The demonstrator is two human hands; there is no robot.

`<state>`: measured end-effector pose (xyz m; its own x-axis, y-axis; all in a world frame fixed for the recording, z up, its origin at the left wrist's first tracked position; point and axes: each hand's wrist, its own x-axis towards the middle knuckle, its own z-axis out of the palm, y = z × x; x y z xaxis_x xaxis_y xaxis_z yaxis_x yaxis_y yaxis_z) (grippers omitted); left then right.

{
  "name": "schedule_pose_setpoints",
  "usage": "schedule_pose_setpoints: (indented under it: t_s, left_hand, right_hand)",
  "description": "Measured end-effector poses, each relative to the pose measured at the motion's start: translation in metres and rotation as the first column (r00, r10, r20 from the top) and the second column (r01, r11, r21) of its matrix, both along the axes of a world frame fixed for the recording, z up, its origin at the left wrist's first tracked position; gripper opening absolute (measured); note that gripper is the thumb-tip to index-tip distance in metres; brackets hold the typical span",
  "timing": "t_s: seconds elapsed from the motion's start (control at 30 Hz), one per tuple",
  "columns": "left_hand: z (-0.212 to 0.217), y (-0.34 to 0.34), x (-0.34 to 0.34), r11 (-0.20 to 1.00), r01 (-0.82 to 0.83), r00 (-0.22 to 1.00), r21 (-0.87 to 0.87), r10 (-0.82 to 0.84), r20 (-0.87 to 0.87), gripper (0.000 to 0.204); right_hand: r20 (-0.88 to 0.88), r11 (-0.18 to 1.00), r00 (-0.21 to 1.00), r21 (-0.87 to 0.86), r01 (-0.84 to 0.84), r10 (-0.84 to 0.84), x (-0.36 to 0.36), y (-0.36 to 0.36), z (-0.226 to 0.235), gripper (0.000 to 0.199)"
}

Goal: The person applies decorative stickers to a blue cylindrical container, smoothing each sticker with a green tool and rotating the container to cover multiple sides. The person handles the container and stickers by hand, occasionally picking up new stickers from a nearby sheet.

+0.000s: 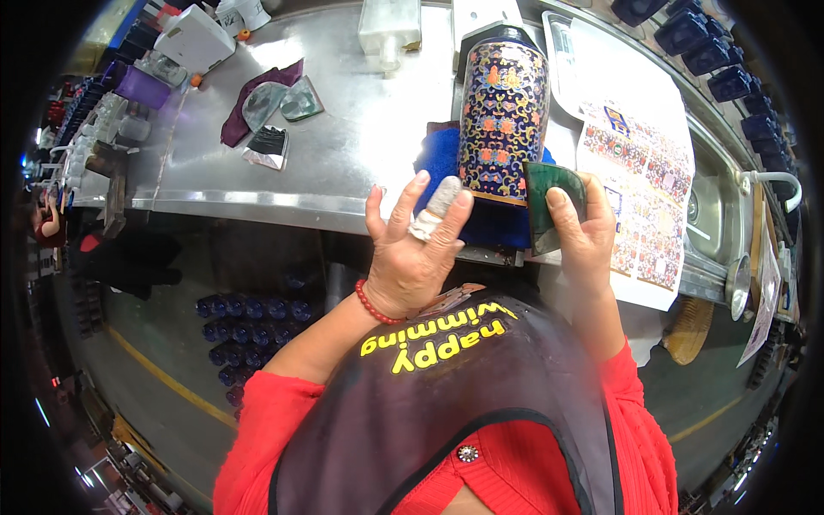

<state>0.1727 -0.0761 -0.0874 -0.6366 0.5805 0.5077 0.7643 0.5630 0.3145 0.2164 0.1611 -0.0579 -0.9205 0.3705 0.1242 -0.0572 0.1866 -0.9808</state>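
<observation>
A dark blue vase [503, 116] with a dense coloured flower pattern lies on its side, its neck pointing away from me. Blue cloth [440, 153] shows beneath it at the table's near edge. My right hand [589, 232] pinches a flat, dark green scraper [541, 199] between thumb and fingers. The scraper's edge meets or overlaps the vase's near right end. At the vase's near left side, my left hand [414, 262] has its fingers spread and holds nothing. White wrapping covers one of its fingers. Whether that hand touches the vase, I cannot tell.
Large printed pattern sheets [639, 180] lie to the right, beside a metal sink [705, 210] with a tap. On the steel table [343, 137], a purple cloth [245, 107] lies with green scraper pieces [300, 99]. A clear container [389, 30] stands at the back. Blue glass pieces fill the floor at left.
</observation>
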Motion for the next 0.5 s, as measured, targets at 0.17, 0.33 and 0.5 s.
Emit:
schedule_pose_setpoints:
  t_s: [0.17,0.33,0.5]
  left_hand:
    - [0.014,0.001,-0.018,0.992,0.029,0.999,0.119,-0.034,0.038,0.067]
    - [0.036,0.034,-0.034,0.996,0.090,0.996,-0.013,-0.090,-0.017,0.086]
    - [0.038,0.042,-0.048,0.996,0.084,0.993,0.030,-0.082,-0.084,0.089]
  right_hand:
    - [0.019,0.977,1.000,-0.212,0.018,-0.014,0.007,-0.014,0.012,0.019]
    - [-0.100,1.000,0.995,0.013,0.021,-0.019,0.005,-0.025,0.010,0.023]
    - [0.005,0.972,0.980,-0.123,0.197,-0.198,0.005,-0.023,0.006,0.027]
